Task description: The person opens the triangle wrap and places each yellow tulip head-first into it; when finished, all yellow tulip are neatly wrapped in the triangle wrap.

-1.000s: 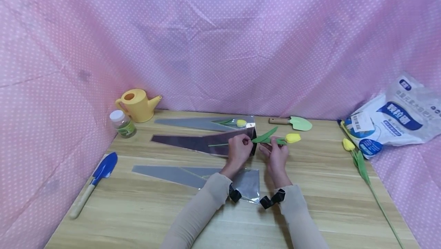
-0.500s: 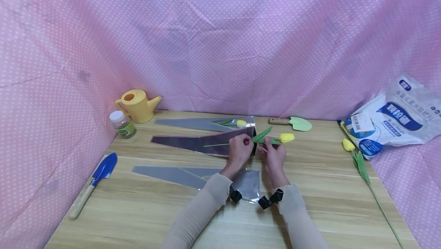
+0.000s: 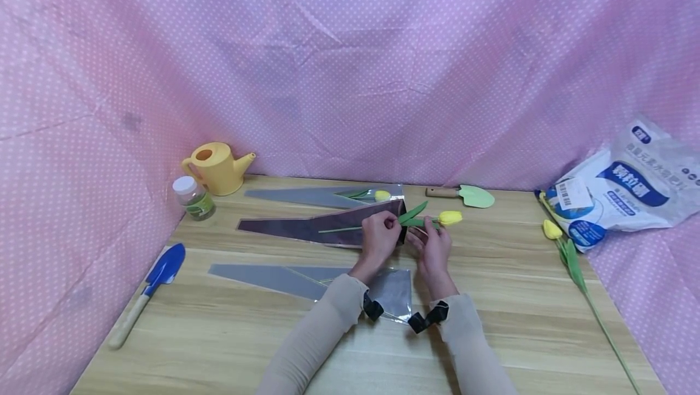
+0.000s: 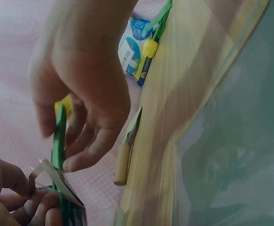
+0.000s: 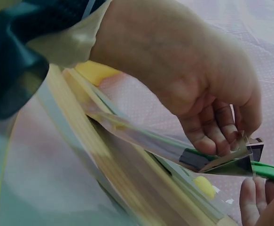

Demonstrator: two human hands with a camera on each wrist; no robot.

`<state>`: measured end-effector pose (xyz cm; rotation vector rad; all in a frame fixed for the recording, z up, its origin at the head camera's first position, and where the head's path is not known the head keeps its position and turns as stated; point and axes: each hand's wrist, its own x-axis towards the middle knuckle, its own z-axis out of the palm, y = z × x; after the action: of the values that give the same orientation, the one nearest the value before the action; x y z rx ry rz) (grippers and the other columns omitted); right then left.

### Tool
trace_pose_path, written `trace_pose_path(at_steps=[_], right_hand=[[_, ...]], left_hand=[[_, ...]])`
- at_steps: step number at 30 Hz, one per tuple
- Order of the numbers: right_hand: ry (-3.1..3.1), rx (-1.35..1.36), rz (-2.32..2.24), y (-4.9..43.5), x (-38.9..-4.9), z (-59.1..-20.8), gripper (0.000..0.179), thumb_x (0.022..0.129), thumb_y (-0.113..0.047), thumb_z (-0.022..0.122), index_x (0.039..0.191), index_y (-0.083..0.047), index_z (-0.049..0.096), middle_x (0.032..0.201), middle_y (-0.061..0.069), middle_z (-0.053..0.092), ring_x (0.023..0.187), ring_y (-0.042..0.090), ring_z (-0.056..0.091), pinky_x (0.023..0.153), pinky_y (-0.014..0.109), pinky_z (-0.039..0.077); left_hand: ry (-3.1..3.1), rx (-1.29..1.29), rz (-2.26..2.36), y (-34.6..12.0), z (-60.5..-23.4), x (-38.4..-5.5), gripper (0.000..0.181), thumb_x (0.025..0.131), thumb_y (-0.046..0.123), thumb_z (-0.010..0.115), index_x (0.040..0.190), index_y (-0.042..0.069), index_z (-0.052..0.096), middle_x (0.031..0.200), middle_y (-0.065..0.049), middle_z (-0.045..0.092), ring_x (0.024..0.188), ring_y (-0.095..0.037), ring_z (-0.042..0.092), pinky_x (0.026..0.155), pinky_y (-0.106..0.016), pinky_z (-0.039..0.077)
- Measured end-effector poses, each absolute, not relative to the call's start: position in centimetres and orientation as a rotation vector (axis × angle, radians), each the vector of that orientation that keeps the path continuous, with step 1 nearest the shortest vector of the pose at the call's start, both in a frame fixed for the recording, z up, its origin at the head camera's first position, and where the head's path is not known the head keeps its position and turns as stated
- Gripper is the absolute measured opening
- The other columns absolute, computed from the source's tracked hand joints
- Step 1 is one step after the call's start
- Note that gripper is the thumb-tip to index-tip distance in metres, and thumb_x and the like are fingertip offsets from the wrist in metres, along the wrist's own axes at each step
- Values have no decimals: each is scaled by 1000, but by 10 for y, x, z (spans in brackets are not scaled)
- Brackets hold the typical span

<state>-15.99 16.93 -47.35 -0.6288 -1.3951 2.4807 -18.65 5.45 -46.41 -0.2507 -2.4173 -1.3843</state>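
My left hand pinches the edge of a dark clear-fronted flower sleeve at its wide mouth; in the left wrist view its fingers hold that edge up. An artificial yellow tulip runs through the mouth, its green stem lying along the sleeve towards the narrow end. Bloom and leaves are outside, to the right. My right hand holds the tulip between thumb and fingers just below the bloom, close to the mouth. In the right wrist view the green leaf enters the sleeve's raised opening.
Behind lies a sleeved tulip; in front, a flat grey sleeve. A green trowel, yellow watering can, lidded jar and blue trowel stand or lie around. Rightwards are another tulip and a white bag.
My right hand has moved left with the tulip, and the stem has slid further towards the sleeve's narrow end. The left hand keeps its pinch at the mouth.
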Motion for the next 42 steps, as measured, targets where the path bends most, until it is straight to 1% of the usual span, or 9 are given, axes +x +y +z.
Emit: trace_pose_path(at_steps=[3,10,13,19,27,31,34,37,42], right_hand=[[-1273,-646,2512,171,-159,-474,22,104,-24,51,115,-4,48,83,-3,72,73,8,71,69,23,60],[-1203,-689,2492,172,-159,-475,14,102,-18,56,104,-5,54,83,0,72,71,8,72,67,24,60],[-1225,-704,2483,172,-159,-474,11,101,-17,57,102,-6,56,83,-1,73,72,9,72,69,24,60],[-1332,-721,2476,169,-160,-475,13,102,-18,57,107,-6,56,81,-5,74,77,6,73,72,21,60],[-1364,-732,2485,164,-161,-478,8,101,-17,59,100,-9,61,80,-9,74,79,4,72,70,21,58],[-1351,-747,2507,161,-161,-478,9,100,-18,60,92,-14,63,80,-9,73,75,3,69,62,17,53],[-1356,-757,2516,157,-161,-477,14,100,-20,61,86,-18,61,79,-10,70,67,1,62,52,14,42],[-1353,-760,2524,155,-161,-477,16,100,-20,60,84,-18,59,79,-11,68,62,1,56,47,15,32],[-1340,-760,2520,156,-161,-479,16,101,-19,59,85,-19,59,79,-13,66,66,0,58,50,15,33]], left_hand=[[-2416,-253,-1392,53,-465,-187,10,80,3,67,78,5,77,66,-3,69,58,-7,54,57,-16,43],[-2421,-269,-1397,53,-466,-188,10,81,4,67,79,4,77,67,-4,70,59,-9,57,59,-17,45],[-2419,-281,-1387,54,-466,-188,9,81,4,68,78,6,76,67,-3,71,59,-9,57,58,-17,45],[-2411,-291,-1396,55,-464,-187,10,81,3,68,80,6,77,70,-4,72,61,-8,59,59,-16,46],[-2423,-285,-1417,57,-463,-187,11,81,4,68,82,8,78,72,-3,74,63,-7,59,60,-15,47],[-2417,-294,-1421,58,-461,-186,10,81,4,67,81,7,77,71,-3,73,63,-8,59,60,-16,46],[-2405,-311,-1425,59,-460,-185,11,80,3,67,82,4,77,72,-5,74,64,-9,60,61,-16,47],[-2396,-330,-1442,59,-458,-185,11,80,3,67,84,2,77,72,-6,74,64,-10,62,61,-16,48],[-2407,-361,-1468,60,-459,-187,8,83,7,72,87,3,78,73,-8,75,62,-9,63,59,-14,47]])
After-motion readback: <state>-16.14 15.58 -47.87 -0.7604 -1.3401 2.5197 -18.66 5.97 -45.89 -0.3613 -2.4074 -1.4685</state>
